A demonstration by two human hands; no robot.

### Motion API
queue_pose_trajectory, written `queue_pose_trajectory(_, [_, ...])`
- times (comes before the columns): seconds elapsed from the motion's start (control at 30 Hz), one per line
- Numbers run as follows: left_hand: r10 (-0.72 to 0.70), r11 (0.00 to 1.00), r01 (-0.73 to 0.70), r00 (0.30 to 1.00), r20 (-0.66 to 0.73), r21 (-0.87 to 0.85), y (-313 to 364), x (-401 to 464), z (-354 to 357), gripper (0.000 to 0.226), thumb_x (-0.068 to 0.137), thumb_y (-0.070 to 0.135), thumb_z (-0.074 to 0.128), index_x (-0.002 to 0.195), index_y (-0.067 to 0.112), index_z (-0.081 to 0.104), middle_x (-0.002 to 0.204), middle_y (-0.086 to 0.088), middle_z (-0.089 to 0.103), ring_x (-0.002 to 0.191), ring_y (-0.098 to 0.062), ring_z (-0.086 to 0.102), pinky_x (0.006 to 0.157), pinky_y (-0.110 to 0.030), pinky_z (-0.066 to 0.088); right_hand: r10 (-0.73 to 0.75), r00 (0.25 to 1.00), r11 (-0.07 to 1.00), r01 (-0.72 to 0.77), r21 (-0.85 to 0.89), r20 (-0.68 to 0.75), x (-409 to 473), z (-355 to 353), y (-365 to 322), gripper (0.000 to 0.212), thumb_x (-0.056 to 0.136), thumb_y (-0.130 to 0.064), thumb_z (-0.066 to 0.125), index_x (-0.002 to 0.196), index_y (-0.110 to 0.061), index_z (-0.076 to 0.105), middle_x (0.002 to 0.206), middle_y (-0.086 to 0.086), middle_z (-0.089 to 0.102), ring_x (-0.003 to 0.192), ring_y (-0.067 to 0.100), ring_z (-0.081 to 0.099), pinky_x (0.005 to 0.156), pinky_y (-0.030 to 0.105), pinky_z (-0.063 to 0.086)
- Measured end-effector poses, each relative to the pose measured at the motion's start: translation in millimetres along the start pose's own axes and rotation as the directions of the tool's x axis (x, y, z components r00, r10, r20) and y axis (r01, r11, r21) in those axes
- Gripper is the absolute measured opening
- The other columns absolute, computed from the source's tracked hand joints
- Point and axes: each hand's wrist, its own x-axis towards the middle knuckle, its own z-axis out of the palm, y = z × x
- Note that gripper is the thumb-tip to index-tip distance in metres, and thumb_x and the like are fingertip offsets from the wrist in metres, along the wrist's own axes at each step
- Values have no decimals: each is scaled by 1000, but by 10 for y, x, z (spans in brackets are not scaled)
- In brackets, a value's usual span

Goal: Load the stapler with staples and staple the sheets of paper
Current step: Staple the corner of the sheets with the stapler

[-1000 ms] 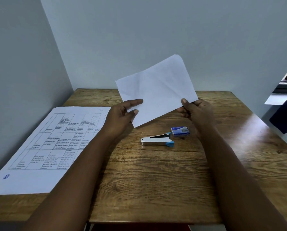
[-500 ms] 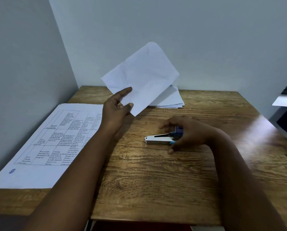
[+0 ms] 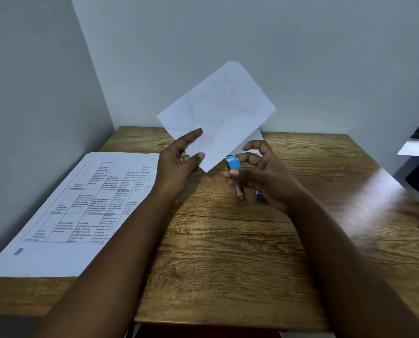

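My left hand (image 3: 179,164) holds a set of blank white sheets (image 3: 218,113) up above the table's far middle, gripping their lower corner between thumb and fingers. My right hand (image 3: 264,176) is lifted off the table and holds the stapler (image 3: 235,176), a slim metal one with a blue end that points up toward the sheets' lower corner. The stapler sits just right of that corner, a little apart from it. A bit of the blue staple box (image 3: 259,195) peeks out from under my right hand.
A printed page with a table (image 3: 81,211) lies on the left side of the wooden table (image 3: 228,264). More white paper (image 3: 257,136) lies at the back behind the held sheets. Walls close in behind and on the left.
My right hand let go of the sheets, reached down to the stapler on the table and has lifted it up toward the sheets. My left hand kept the sheets raised.
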Motion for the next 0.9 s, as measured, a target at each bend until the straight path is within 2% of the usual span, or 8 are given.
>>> queue_pose_trajectory(0.1, [23,1000,-23,1000,-2,2,15,-18,15,51,90,1,67,135,24,61,47,9,29,46,-3,26,81,-28,49,28,999,1000,-28,-5,-24,18,41,55,55,72,-4,77,111,-15,39,105,27,69,78,30,71,69,39,58])
queue_pose_trajectory(0.2, [47,999,-47,999,-5,-1,22,-16,19,53,89,3,69,136,26,59,49,8,29,46,-3,27,86,-23,47,29,998,999,-30,-12,-50,55,40,114,56,69,-4,80,105,-15,39,99,25,73,81,36,73,77,45,57])
queue_pose_trajectory(0.3, [66,998,-66,998,9,-21,21,-17,23,54,89,2,70,137,24,59,47,12,26,46,-3,26,81,-12,45,33,997,998,-37,-50,-70,67,45,135,60,65,-10,84,105,-15,40,101,24,74,90,37,73,83,48,57])
queue_pose_trajectory(0.4, [64,998,-64,997,30,-21,5,-29,50,55,88,3,70,136,27,59,47,13,26,46,-2,27,92,-15,48,31,995,997,-38,-70,-97,61,75,108,63,65,-20,86,107,-15,40,97,20,76,70,22,72,55,28,53])
queue_pose_trajectory(0.47, [67,998,-67,997,45,-2,-4,-36,67,55,88,3,70,136,29,59,47,14,27,45,-2,28,97,-17,47,30,993,998,-37,-55,-117,58,86,94,62,65,-22,86,107,-16,40,96,20,76,57,16,65,46,24,46])
queue_pose_trajectory(0.6, [103,994,-104,994,39,45,-34,-24,74,56,88,5,70,136,30,59,47,12,26,44,-2,29,98,-10,43,67,991,998,-69,-10,-115,65,64,108,63,64,-21,85,108,-17,40,101,23,75,92,40,72,76,42,56])
queue_pose_trajectory(0.7, [132,986,-134,991,29,99,-60,-10,73,57,88,9,71,137,35,58,48,10,27,46,-3,32,103,-12,41,100,992,992,-94,79,-82,80,59,114,58,68,-16,82,107,-16,39,102,29,73,91,40,73,70,38,60])
queue_pose_trajectory(0.9, [206,966,-210,978,39,153,-130,20,77,58,86,15,71,135,44,56,55,7,29,53,-9,34,86,-10,45,127,988,987,-118,110,-82,92,25,111,59,68,-18,82,110,-16,41,103,28,73,91,39,74,78,44,61])
